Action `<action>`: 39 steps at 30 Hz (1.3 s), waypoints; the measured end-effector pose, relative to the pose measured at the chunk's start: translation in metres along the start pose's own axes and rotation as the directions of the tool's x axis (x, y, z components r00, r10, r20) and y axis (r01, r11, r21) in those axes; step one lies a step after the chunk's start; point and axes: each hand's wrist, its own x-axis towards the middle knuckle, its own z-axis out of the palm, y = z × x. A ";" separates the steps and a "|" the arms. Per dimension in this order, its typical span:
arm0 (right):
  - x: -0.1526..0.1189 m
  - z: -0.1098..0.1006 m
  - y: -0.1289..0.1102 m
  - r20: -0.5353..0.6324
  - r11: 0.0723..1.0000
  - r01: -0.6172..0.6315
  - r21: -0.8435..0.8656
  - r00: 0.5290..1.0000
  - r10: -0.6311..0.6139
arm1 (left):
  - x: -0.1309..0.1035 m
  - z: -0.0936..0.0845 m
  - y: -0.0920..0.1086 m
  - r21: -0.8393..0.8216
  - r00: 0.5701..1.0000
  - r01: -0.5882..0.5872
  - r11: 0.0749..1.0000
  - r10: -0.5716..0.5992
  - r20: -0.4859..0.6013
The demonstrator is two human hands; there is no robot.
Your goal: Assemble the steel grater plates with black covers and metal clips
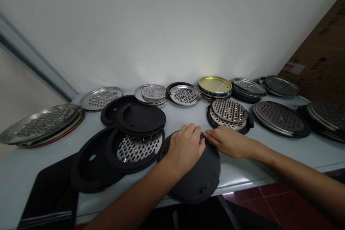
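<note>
A black round disc (198, 176) lies at the table's front edge, with a small oval slot near its lower rim. My left hand (185, 149) rests on top of it, fingers curled closed over its far edge. At that same edge my right hand (225, 141) is in a pinch, its fingertips almost touching the left hand. A thin, shiny metal piece (203, 131) shows at the right fingertips; its full shape is hidden. Just beyond my right hand, perforated metal grater discs (229, 110) sit stacked on a black holder.
Left of the disc, black round holders (93, 161) overlap, one containing a perforated grater plate (137, 149). Along the wall stand more grater discs (184, 95) and a gold-coloured round lid (215, 84) on a stack. A cardboard box (320, 50) is at the right.
</note>
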 end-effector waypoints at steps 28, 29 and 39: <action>0.003 -0.010 -0.005 0.055 0.989 0.044 -0.143 0.998 -0.037 | 0.004 -0.003 0.000 0.014 0.996 -0.041 0.999 0.040 0.085; 0.003 -0.009 -0.004 0.056 0.990 0.050 -0.133 0.998 -0.043 | 0.004 -0.003 0.000 0.014 0.996 -0.042 0.999 0.040 0.083; 0.002 -0.007 -0.002 0.078 0.988 0.074 -0.135 0.995 -0.064 | 0.004 -0.003 0.000 0.002 0.994 -0.042 0.999 0.042 0.103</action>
